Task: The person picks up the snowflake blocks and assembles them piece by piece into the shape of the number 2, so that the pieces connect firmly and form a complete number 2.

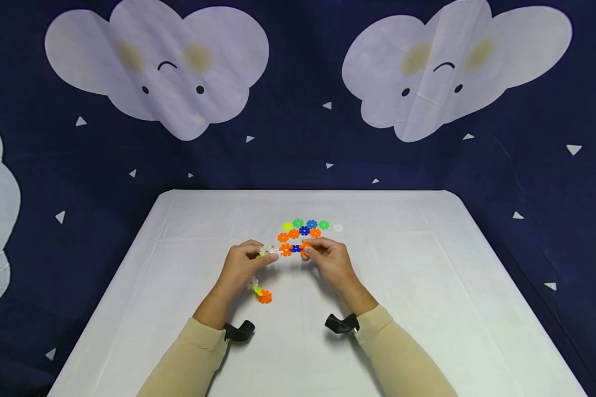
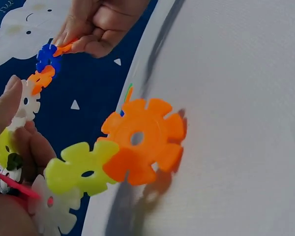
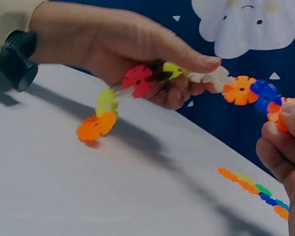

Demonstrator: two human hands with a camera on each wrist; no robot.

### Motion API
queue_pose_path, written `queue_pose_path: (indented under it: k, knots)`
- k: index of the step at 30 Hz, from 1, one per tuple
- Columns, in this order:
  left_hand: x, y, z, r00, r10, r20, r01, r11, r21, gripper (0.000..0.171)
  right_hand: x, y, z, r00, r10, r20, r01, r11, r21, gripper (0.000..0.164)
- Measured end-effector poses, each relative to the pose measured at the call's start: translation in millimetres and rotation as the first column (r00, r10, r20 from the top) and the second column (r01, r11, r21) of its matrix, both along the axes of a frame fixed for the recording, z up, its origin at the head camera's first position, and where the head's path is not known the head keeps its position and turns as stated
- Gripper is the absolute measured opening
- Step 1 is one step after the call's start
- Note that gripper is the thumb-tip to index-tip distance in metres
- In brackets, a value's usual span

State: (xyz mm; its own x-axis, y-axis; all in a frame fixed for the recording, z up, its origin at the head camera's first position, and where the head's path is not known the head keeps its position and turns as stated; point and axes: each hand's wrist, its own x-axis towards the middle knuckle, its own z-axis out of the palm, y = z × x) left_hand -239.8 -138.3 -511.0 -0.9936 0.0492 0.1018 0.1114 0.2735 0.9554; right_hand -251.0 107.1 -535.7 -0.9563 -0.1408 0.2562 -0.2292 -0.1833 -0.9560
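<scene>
A chain of interlocked plastic flower-shaped discs is held up between both hands above the table. My left hand (image 1: pixel 239 266) pinches a white disc (image 3: pixel 217 78) between thumb and fingers. From there an orange disc (image 1: pixel 285 250) and a blue disc (image 1: pixel 296 248) lead to another orange disc, which my right hand (image 1: pixel 336 263) pinches at the chain's end. On the other side of the left hand, the chain hangs down past a red disc (image 3: pixel 138 81) and a yellow disc (image 2: pixel 81 169) to an orange disc (image 2: pixel 145 135). The left fingers hide part of the chain.
Beyond the hands, several loose discs lie on the white table (image 1: pixel 427 286), among them a yellow disc (image 1: pixel 287 226), a green disc (image 1: pixel 324 225) and a white disc (image 1: pixel 338 227). A dark blue cloth with clouds (image 1: pixel 298 154) hangs behind the table.
</scene>
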Motion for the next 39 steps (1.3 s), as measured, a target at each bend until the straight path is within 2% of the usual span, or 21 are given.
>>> queue_pose_path:
  k: [7,15,25,33,39]
  knots:
    - [-1.9,-4,1.0,1.0,0.006,-0.017,-0.006,1.0,0.011,0.022,-1.9,1,1.9,0.999,0.035,-0.029,-0.032,0.994,0.101,0.018]
    - [-1.4,-5,1.6,0.999,-0.018,-0.037,0.018,1.0,-0.009,0.023,-1.2,1,-0.1,0.999,0.025,-0.028,-0.022,0.996,0.084,0.017]
    - [-3.2,-9,6.1,0.996,-0.092,-0.001,0.092,0.996,-0.009,0.02,-2.5,6,0.6,0.994,0.076,-0.082,-0.072,0.996,0.054,0.019]
    - [-2.2,-10,8.3,0.997,-0.08,0.006,0.08,0.996,-0.041,0.019,-4.1,7,0.0,0.993,0.092,-0.08,-0.087,0.994,0.059,0.02]
    - [-0.4,-9,10.6,0.995,-0.096,0.002,0.096,0.994,-0.052,0.019,-1.8,6,0.1,0.995,0.065,-0.079,-0.057,0.994,0.096,0.019]
